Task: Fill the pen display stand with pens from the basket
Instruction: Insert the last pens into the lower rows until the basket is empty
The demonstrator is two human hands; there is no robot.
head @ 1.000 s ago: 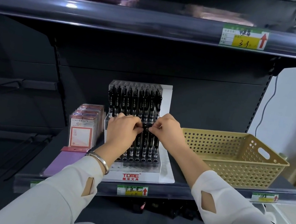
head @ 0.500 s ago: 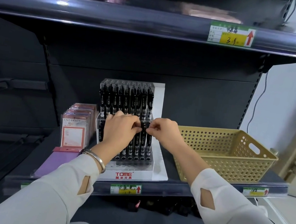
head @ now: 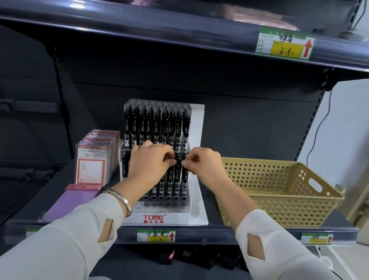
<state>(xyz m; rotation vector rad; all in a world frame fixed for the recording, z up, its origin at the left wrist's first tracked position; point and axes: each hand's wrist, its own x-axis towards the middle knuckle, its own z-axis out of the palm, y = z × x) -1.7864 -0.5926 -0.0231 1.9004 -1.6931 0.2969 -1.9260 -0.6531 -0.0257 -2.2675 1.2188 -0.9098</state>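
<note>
while your two hands meet at the near tier of the pen display stand (head: 155, 218), your left hand (head: 151, 162) and your right hand (head: 202, 165) both curl their fingertips in on the top of one black pen (head: 178, 163), pinching it from either side. that pen stands upright in the near tier among a row of other black pens (head: 178, 182). a higher tier behind it is packed with more pens (head: 156, 126). the stand sits on the middle shelf (head: 212, 236), and its white base with red lettering faces you. just right of the stand, on the same shelf, sits the tan perforated basket (head: 289, 203); you cannot tell from this angle what lies in its bottom. left of the stand is a row of pink card packs (head: 90, 164), with a purple sheet (head: 68, 204) lying flat on their near side. a silver bracelet (head: 122, 199) circles your left wrist. a green and yellow price label (head: 156, 234) is clipped to the shelf edge below the stand.
</note>
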